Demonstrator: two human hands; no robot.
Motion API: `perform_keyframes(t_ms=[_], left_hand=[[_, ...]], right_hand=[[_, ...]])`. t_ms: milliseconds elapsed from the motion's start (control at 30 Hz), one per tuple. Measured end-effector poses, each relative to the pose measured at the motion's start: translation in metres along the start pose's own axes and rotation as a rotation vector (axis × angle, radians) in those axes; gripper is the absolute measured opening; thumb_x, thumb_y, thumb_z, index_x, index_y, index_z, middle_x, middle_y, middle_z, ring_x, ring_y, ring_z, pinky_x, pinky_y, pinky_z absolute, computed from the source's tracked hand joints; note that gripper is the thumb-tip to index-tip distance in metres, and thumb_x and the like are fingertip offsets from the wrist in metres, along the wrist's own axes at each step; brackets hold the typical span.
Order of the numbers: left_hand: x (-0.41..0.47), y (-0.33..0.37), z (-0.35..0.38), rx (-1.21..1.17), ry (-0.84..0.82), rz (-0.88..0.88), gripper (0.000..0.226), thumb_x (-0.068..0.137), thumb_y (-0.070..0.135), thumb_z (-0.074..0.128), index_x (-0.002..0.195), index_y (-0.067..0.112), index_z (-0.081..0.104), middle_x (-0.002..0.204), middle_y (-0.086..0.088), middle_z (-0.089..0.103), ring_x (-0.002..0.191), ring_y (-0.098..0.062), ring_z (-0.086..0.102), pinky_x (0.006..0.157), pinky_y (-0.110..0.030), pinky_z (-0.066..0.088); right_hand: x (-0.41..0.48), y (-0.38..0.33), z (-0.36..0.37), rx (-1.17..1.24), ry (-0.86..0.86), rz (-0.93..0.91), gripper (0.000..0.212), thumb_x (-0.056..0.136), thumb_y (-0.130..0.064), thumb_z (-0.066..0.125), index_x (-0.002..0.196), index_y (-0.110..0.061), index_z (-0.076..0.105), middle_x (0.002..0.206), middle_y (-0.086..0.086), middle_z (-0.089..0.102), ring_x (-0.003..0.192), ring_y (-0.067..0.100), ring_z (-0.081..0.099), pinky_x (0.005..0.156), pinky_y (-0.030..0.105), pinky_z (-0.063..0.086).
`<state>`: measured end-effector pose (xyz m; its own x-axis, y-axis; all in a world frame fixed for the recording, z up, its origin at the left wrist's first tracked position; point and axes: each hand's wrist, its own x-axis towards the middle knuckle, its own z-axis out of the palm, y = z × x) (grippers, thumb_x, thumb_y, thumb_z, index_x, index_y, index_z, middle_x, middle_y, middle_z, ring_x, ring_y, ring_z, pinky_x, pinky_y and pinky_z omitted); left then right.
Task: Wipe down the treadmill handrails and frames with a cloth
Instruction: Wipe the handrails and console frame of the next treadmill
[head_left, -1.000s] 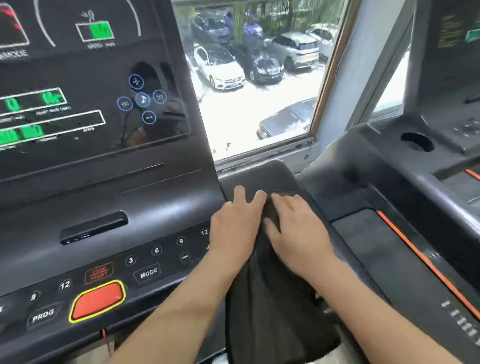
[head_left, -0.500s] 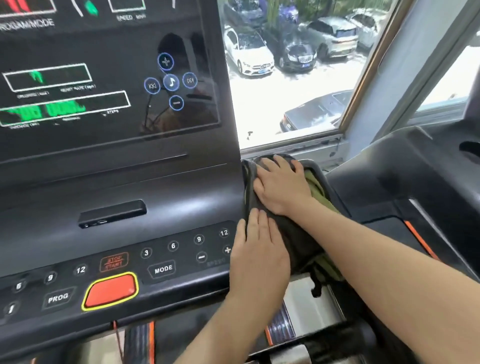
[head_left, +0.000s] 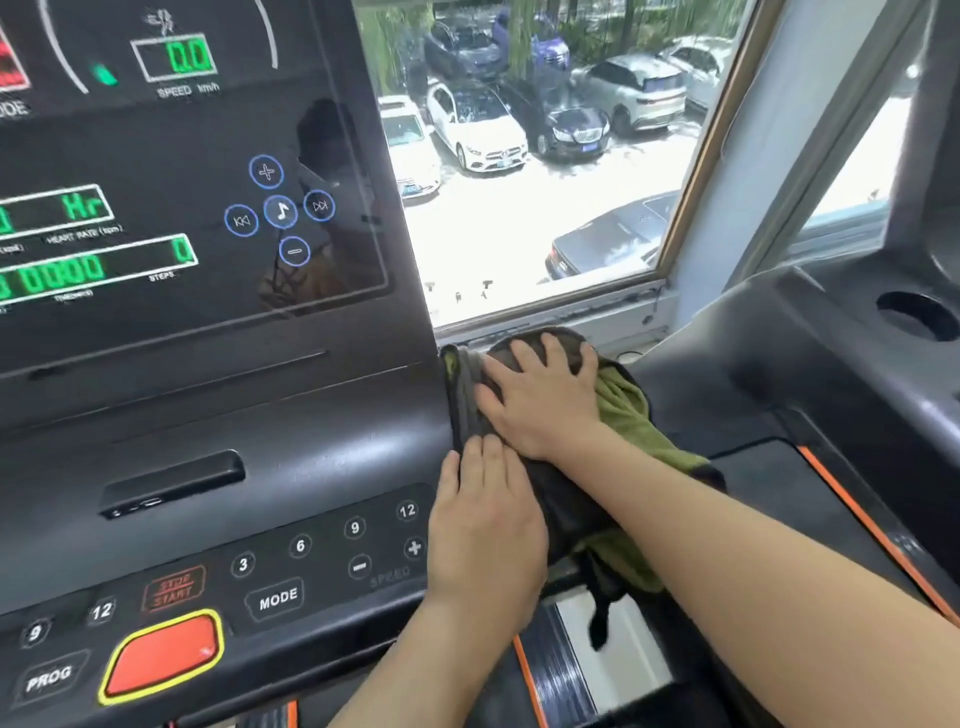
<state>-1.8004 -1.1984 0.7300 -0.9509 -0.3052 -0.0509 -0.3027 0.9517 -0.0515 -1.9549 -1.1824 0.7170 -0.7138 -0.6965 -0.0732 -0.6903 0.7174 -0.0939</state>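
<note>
The cloth (head_left: 626, 410), dark grey on 1 face and olive green on the other, is draped over the frame arm just right of the treadmill (head_left: 322, 467) console, below the window (head_left: 545, 208). The arm itself is almost wholly hidden beneath it, and a loose end hangs off the near edge.

The right hand (head_left: 543, 402) lies palm down on the upper part of the cloth, its fingers (head_left: 519, 358) spread wide and pressing the fabric flat.

The left hand (head_left: 485, 535) rests palm down just nearer, at the console's right edge beside the 12 and + keys. Its fingers (head_left: 480, 462) are straight and pressed together, their tips touching the dark fold of the cloth right under the right hand. Neither hand pinches the fabric.

The orange stop button (head_left: 163, 654) sits well to the left. A 2nd treadmill (head_left: 810, 374) stands to the right.
</note>
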Motion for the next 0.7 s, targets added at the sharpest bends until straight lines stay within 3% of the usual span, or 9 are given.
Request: perform_keyframes(t_ms=[67, 133, 233, 300, 400, 467, 500, 567, 700], left_hand=[[0.012, -0.002, -0.003, 0.056, -0.034, -0.046, 0.072, 0.079, 0.029, 0.063, 0.136, -0.012, 0.044, 0.138, -0.028, 0.049, 0.13, -0.04, 0.044, 0.111, -0.053, 0.033], [0.025, 0.001, -0.004, 0.148, -0.05, -0.012, 0.074, 0.091, 0.028, 0.047, 0.145, -0.014, 0.019, 0.15, -0.03, 0.027, 0.14, -0.042, 0.024, 0.118, -0.053, 0.014], [0.04, 0.01, -0.004, 0.144, -0.015, 0.011, 0.073, 0.096, 0.028, 0.037, 0.148, -0.009, 0.003, 0.156, -0.03, 0.011, 0.145, -0.044, 0.011, 0.12, -0.051, 0.005], [0.047, 0.018, -0.007, 0.091, -0.046, 0.046, 0.071, 0.098, 0.03, 0.035, 0.151, -0.004, 0.002, 0.158, -0.027, 0.008, 0.146, -0.043, 0.007, 0.12, -0.05, 0.004], [0.048, 0.031, -0.009, -0.019, -0.058, 0.116, 0.064, 0.1, 0.036, 0.03, 0.152, 0.002, 0.013, 0.159, -0.021, 0.014, 0.146, -0.04, 0.01, 0.12, -0.048, 0.007], [0.033, 0.044, -0.006, -0.119, 0.002, 0.158, 0.054, 0.097, 0.037, 0.028, 0.141, 0.006, 0.038, 0.148, -0.016, 0.039, 0.139, -0.038, 0.03, 0.117, -0.046, 0.02], [0.022, 0.049, -0.004, -0.17, 0.054, 0.172, 0.049, 0.095, 0.035, 0.028, 0.129, 0.008, 0.05, 0.133, -0.012, 0.053, 0.128, -0.035, 0.043, 0.111, -0.045, 0.03], [0.001, 0.059, 0.001, -0.272, 0.168, 0.178, 0.04, 0.088, 0.032, 0.034, 0.111, 0.011, 0.059, 0.105, -0.006, 0.06, 0.104, -0.03, 0.055, 0.097, -0.043, 0.042], [-0.019, 0.065, 0.006, -0.211, 0.187, 0.128, 0.057, 0.077, 0.03, 0.054, 0.13, 0.008, 0.055, 0.12, -0.009, 0.057, 0.116, -0.031, 0.052, 0.106, -0.051, 0.039]], right_hand=[[0.023, -0.009, -0.001, -0.007, 0.028, -0.013, 0.05, 0.093, -0.059, 0.021, 0.131, -0.042, 0.051, 0.14, 0.002, 0.051, 0.135, 0.032, 0.032, 0.107, 0.061, 0.01], [0.032, -0.004, -0.001, -0.009, 0.058, -0.022, 0.052, 0.092, -0.06, 0.022, 0.121, -0.039, 0.06, 0.129, 0.002, 0.06, 0.127, 0.03, 0.042, 0.104, 0.058, 0.018], [0.03, 0.023, -0.004, -0.014, 0.068, 0.067, 0.058, 0.09, -0.066, 0.021, 0.127, -0.039, 0.057, 0.134, 0.004, 0.055, 0.126, 0.032, 0.042, 0.102, 0.056, 0.026], [0.021, 0.048, -0.008, 0.145, 0.004, 0.183, 0.064, 0.087, -0.072, 0.026, 0.137, -0.039, 0.047, 0.142, 0.007, 0.047, 0.128, 0.036, 0.042, 0.102, 0.053, 0.035], [-0.011, 0.078, -0.013, 0.517, -0.073, 0.297, 0.072, 0.086, -0.072, 0.041, 0.147, -0.036, 0.028, 0.142, 0.007, 0.05, 0.124, 0.034, 0.05, 0.1, 0.043, 0.042], [-0.05, 0.086, -0.012, 0.6, -0.121, 0.325, 0.078, 0.086, -0.071, 0.044, 0.151, -0.036, 0.018, 0.14, 0.007, 0.053, 0.121, 0.032, 0.053, 0.099, 0.04, 0.044], [-0.071, 0.088, -0.011, 0.604, -0.147, 0.339, 0.08, 0.086, -0.072, 0.043, 0.151, -0.036, 0.015, 0.138, 0.008, 0.054, 0.12, 0.033, 0.053, 0.097, 0.039, 0.044], [-0.11, 0.092, -0.005, 0.542, -0.19, 0.373, 0.079, 0.087, -0.072, 0.04, 0.152, -0.036, 0.012, 0.133, 0.012, 0.057, 0.117, 0.035, 0.055, 0.092, 0.039, 0.043], [-0.133, 0.087, 0.0, 0.343, -0.172, 0.412, 0.08, 0.087, -0.076, 0.026, 0.152, -0.032, 0.009, 0.125, 0.015, 0.061, 0.108, 0.037, 0.059, 0.089, 0.045, 0.048]])
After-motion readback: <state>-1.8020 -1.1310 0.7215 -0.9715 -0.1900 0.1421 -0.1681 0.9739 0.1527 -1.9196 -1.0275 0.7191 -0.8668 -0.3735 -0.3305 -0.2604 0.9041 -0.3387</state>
